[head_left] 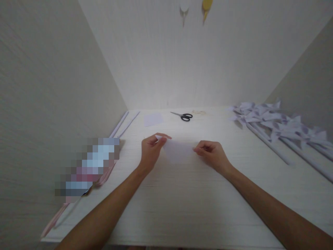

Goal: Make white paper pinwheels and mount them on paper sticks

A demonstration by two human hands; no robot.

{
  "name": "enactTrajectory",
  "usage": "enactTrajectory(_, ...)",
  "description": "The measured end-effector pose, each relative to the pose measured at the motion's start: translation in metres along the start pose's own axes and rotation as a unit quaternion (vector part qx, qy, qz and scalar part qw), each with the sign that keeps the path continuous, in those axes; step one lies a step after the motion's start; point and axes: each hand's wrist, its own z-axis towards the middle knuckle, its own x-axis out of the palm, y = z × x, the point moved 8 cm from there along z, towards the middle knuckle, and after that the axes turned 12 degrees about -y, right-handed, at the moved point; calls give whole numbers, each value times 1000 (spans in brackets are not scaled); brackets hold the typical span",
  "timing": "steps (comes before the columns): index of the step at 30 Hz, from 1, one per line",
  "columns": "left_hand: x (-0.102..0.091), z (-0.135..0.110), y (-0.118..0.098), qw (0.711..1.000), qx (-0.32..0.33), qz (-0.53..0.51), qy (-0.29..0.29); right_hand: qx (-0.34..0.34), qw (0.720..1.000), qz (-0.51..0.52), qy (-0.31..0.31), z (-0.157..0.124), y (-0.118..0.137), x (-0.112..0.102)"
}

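Observation:
A small sheet of pale lilac paper (178,152) is stretched between my hands above the table. My left hand (153,149) pinches its upper left corner between thumb and fingers, and that corner sticks up past the thumb. At the paper's right edge, my right hand (210,152) has thumb and fingertips closed on it. Beyond the hands lie black-handled scissors (185,116), blades pointing left. Left of them a flat square of similar paper (153,119) rests on the table.
Several paper pinwheels (275,125) on rolled paper sticks (269,144) lie at the right. Thin paper rolls (119,125) and a pixelated item (91,170) line the left edge. Small pale bits (199,112) lie beside the scissors. Walls enclose the table (182,208); two hooks (206,5) hang above.

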Motion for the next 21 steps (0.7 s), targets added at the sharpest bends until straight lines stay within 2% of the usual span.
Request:
enactTrajectory(3,-5,2,4,999,-22,-2,-28,-18,998,-44,42,-4,3,7)
enactTrajectory(7,-6,4,7,999,-34,-11,-30,-23,997,-61,41,-3,2,8)
enactTrajectory(13,-7,4,4,1000,-21,-8,-18,-11,998,-49,32,-2,0,7)
enactTrajectory(21,-12,3,-10,999,9,33,-33,15,998,-21,63,-2,-4,11)
